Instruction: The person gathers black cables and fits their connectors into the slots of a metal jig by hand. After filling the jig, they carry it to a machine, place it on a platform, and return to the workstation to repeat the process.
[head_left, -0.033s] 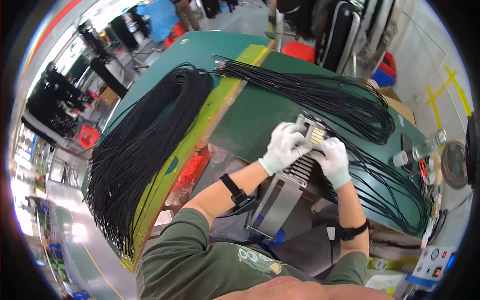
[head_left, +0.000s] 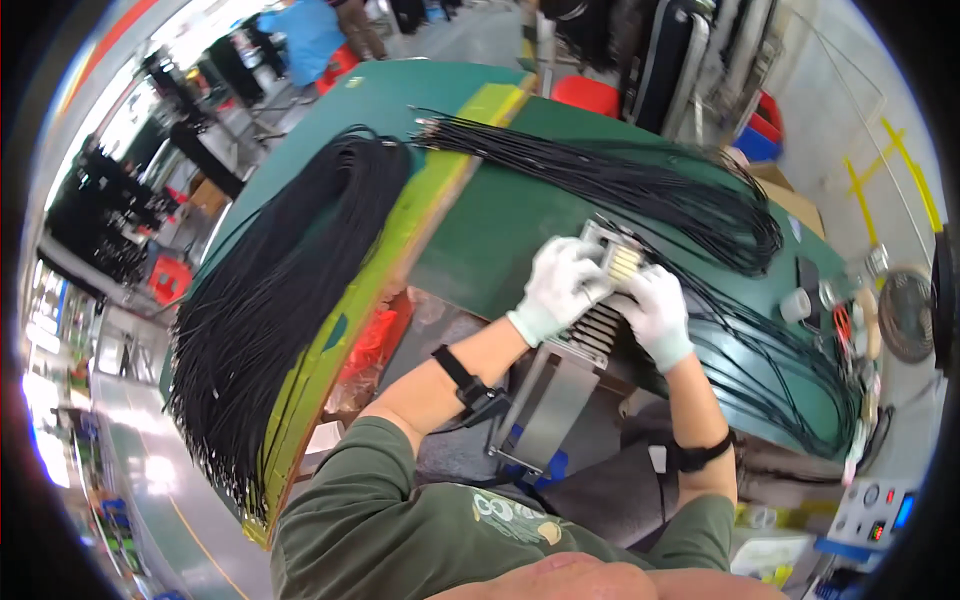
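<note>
A metal fixture (head_left: 566, 384) stands at the green table's near edge, with a row of dark slots (head_left: 597, 332) and a pale yellow ribbed block (head_left: 623, 264) at its far end. My left hand (head_left: 560, 285), in a white glove, bends over the fixture's left side, thumb and fingers pinched together. From the right, my gloved right hand (head_left: 654, 312) curls its fingers in just below the yellow block. The fingertips of both hands nearly meet above the slots. Whatever they pinch is too small or hidden. Black cables (head_left: 715, 320) run from beside the fixture toward the right.
A large bundle of black cables (head_left: 290, 290) drapes over the table's left part. Another cable bundle (head_left: 600, 175) lies across the far side. Between them runs a yellow-green strip (head_left: 440, 190). A white cup (head_left: 796, 305), glass jar and small fan (head_left: 907, 315) stand at right.
The whole view has shifted slightly, so things sit a little farther left. Both hands keep their place at the fixture, with almost no visible finger movement.
</note>
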